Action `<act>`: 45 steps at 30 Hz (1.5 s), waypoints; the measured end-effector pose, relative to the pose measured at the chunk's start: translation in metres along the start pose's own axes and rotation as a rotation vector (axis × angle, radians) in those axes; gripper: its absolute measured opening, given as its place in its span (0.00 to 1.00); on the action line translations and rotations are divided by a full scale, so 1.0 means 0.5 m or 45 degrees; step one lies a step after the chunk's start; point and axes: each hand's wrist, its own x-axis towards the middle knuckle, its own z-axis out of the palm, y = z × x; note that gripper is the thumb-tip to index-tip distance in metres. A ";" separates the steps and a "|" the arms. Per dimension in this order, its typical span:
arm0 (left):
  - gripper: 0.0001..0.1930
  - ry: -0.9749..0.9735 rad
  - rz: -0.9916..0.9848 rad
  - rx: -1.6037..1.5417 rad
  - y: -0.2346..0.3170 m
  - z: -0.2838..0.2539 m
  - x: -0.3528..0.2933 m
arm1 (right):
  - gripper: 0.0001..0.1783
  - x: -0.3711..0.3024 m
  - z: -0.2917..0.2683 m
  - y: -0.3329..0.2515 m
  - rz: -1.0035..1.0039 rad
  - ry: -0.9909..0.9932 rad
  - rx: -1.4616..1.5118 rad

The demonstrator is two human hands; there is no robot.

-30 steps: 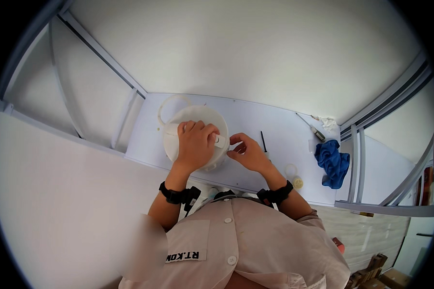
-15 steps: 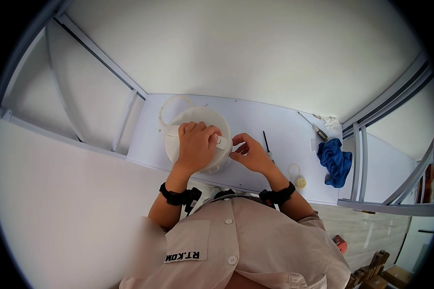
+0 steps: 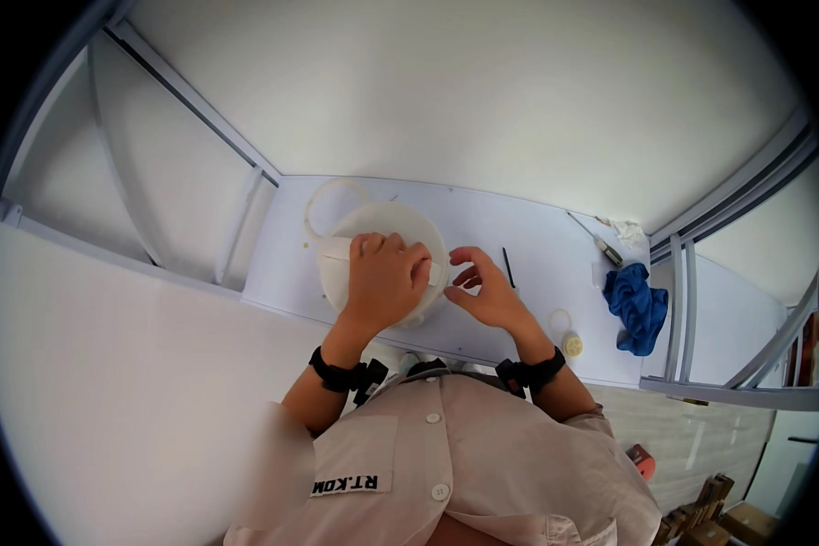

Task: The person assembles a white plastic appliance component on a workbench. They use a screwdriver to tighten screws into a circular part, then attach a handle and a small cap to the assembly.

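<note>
A round white plastic appliance point(image 3: 384, 216), like a pot or tank with a raised bar across its top, stands on the bench. My left hand point(image 3: 384, 280) lies over this bar, fingers bent around it, and hides its middle. The bar's right end point(image 3: 435, 274) shows beside my thumb. At the right rim of the appliance is my right hand point(image 3: 485, 289). Its fingers are curved and apart, with nothing seen between them, and the fingertips are close to the rim; I cannot tell whether they touch it. A pale ring-shaped tube point(image 3: 311, 202) lies behind the appliance.
The white bench point(image 3: 537, 264) also carries a dark thin rod point(image 3: 508, 267), a screwdriver point(image 3: 601, 244), a crumpled blue cloth point(image 3: 638, 309) and a small cream cap with a loop point(image 3: 571, 344). White wall panels and a grey metal frame point(image 3: 681, 309) enclose it.
My left hand has shifted slightly and now covers more of the bar's right end. My right hand's fingers have spread a little. The whole view has moved slightly.
</note>
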 end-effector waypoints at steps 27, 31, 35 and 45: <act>0.19 0.094 0.105 -0.012 -0.015 0.049 -0.007 | 0.48 0.020 0.019 -0.027 -0.404 -0.014 -0.640; 0.19 0.087 0.108 0.012 -0.013 0.044 -0.011 | 0.48 0.022 0.022 -0.028 -0.411 0.014 -0.595; 0.21 0.072 0.096 0.040 -0.016 0.038 -0.009 | 0.47 0.029 0.025 -0.030 -0.439 -0.007 -0.494; 0.23 0.405 -0.368 -0.328 -0.112 -0.001 -0.070 | 0.40 0.028 0.029 -0.037 -0.540 0.021 -0.550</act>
